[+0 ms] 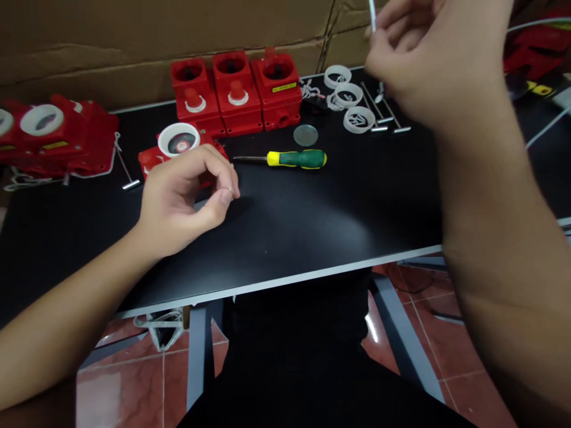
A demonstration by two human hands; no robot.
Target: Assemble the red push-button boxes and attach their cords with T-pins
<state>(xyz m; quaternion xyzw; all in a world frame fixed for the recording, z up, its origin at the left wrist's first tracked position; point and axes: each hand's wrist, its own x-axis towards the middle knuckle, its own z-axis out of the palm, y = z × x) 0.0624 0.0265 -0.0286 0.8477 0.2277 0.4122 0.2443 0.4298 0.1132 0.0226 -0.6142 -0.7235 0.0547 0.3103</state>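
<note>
so the right hand (428, 65) had a thin white strand (373, 16) pinched up high, the left hand (167, 205) was curled thumb-to-fingertips (couldn't tell if on anything) by the red housing (149, 159), and a careless left-hand sweep could've shoved that into the screwdriver (297, 159)

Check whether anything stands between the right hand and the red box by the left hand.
The screwdriver lies flat on the table between the right hand and the red box; the left hand hides much of the box's near side. Its white ring shows.
</note>
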